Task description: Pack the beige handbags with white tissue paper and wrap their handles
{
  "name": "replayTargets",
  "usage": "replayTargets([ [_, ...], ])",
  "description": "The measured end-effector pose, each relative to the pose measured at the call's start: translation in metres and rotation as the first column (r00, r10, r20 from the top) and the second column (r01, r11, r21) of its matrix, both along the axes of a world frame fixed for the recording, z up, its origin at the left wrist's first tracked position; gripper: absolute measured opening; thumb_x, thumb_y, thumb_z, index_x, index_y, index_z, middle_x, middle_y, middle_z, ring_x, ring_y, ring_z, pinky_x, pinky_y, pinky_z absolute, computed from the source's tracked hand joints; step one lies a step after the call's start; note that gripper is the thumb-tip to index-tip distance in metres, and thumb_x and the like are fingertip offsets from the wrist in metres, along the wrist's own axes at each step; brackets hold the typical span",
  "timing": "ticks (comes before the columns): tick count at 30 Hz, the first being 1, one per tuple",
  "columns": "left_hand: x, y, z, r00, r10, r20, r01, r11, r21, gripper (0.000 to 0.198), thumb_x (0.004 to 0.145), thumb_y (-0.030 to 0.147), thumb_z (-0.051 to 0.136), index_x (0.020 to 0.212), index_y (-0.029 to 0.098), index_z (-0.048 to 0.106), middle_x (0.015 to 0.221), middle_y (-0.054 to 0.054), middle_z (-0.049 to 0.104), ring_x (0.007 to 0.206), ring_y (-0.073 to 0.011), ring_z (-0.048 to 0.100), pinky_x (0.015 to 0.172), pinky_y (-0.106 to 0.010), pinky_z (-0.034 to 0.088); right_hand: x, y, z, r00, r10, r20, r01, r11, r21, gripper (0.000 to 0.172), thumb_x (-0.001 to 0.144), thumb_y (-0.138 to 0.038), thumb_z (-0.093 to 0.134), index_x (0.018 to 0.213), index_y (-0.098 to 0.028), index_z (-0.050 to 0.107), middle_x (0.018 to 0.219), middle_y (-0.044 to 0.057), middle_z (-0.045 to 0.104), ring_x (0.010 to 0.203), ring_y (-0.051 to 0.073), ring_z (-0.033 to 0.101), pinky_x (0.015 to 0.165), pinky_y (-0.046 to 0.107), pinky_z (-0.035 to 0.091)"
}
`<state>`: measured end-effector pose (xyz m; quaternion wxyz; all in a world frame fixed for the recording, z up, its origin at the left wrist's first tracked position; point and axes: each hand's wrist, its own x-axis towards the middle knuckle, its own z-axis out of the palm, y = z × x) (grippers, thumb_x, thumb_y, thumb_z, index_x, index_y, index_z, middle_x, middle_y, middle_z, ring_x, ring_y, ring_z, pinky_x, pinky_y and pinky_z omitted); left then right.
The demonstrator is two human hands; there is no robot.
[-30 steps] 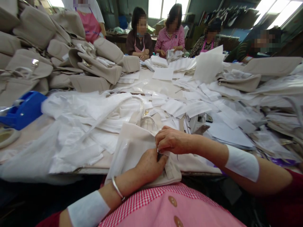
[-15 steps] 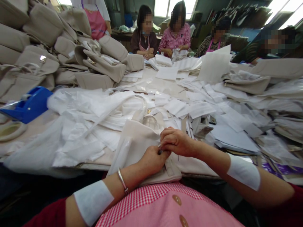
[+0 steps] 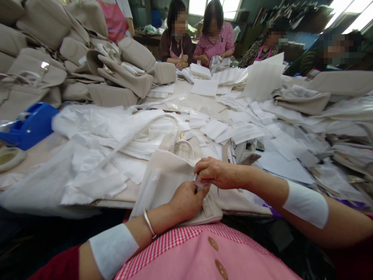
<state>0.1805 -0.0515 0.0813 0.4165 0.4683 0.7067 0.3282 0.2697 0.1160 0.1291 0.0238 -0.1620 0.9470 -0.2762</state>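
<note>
A beige bag (image 3: 166,167) lies at the table's front edge against the apron, its clear-wrapped handle stretching away from me. Over the bag's right side, my left hand (image 3: 188,198) has its fingers curled round a small dark piece that is mostly hidden. Just above and touching it, my right hand (image 3: 211,173) pinches a small whitish piece, too small to identify, at the same spot. White paper sheets (image 3: 132,146) lie behind the bag.
At the left are a blue tape dispenser (image 3: 30,124) and a tape roll (image 3: 10,158). Beige bags (image 3: 122,74) are heaped at the back left. More papers (image 3: 215,130) and wrapped bags cover the right. Several people sit or stand across the table.
My right hand has lifted slightly from my left hand, and a whitish piece now shows between them. The whole view has shifted a little.
</note>
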Motion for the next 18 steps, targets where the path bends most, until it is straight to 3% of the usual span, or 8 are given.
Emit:
replayTargets([
  [4,0.000,0.001,0.001,1.000,-0.008,-0.028,0.008,1.000,0.014,0.046,0.093,0.049,0.041,0.069,0.017,0.064,0.060,-0.002,0.060,0.057,-0.0149,0.050,0.054,-0.027,0.029,0.003,0.002,-0.002,0.999,-0.020,0.028,0.023,0.993,-0.118,0.023,0.087,-0.007,0.053,0.094,-0.015,0.073,0.102,0.011,0.067,0.096,0.018,0.060,0.091,0.034,0.045],
  [8,-0.003,0.003,0.003,0.999,-0.024,-0.033,0.024,1.000,-0.009,0.044,0.093,0.047,0.040,0.070,0.017,0.065,0.064,-0.004,0.064,0.060,-0.0164,0.055,0.055,-0.027,0.031,0.001,0.008,0.016,0.987,-0.096,0.126,0.125,0.959,-0.255,0.023,0.091,-0.018,0.055,0.109,-0.016,0.069,0.111,0.010,0.065,0.100,0.015,0.062,0.091,0.030,0.047],
  [11,-0.003,0.003,0.003,0.999,-0.015,-0.047,0.014,1.000,-0.024,0.044,0.093,0.046,0.041,0.071,0.017,0.066,0.063,-0.004,0.064,0.059,-0.0165,0.054,0.053,-0.027,0.030,-0.008,0.006,0.032,0.974,-0.148,0.170,0.173,0.975,-0.141,0.033,0.086,-0.028,0.065,0.117,-0.016,0.065,0.110,0.010,0.065,0.093,0.016,0.062,0.082,0.028,0.049],
  [13,-0.003,0.003,0.002,0.998,-0.016,-0.061,0.016,1.000,-0.003,0.044,0.093,0.045,0.040,0.074,0.017,0.068,0.063,-0.004,0.064,0.060,-0.0167,0.055,0.053,-0.027,0.031,-0.017,0.001,0.039,0.967,-0.121,0.223,0.124,0.992,0.004,0.035,0.083,-0.032,0.069,0.113,-0.015,0.068,0.101,0.009,0.066,0.086,0.017,0.061,0.077,0.028,0.048],
  [16,-0.003,0.002,0.000,0.997,-0.024,-0.073,0.024,1.000,0.004,0.046,0.093,0.049,0.040,0.077,0.016,0.069,0.066,-0.005,0.067,0.062,-0.0180,0.058,0.054,-0.027,0.032,-0.031,-0.003,0.040,0.947,-0.037,0.318,-0.010,0.989,0.147,0.017,0.086,-0.024,0.063,0.095,-0.015,0.074,0.086,0.007,0.065,0.077,0.015,0.058,0.073,0.026,0.044],
  [18,-0.003,0.002,-0.001,0.996,-0.024,-0.088,0.023,1.000,-0.018,0.049,0.092,0.052,0.040,0.077,0.015,0.070,0.068,-0.006,0.068,0.062,-0.0184,0.058,0.053,-0.028,0.032,-0.037,-0.002,0.036,0.933,0.001,0.359,-0.062,0.985,0.160,0.017,0.087,-0.017,0.058,0.086,-0.015,0.075,0.083,0.005,0.065,0.073,0.013,0.056,0.070,0.024,0.042],
])
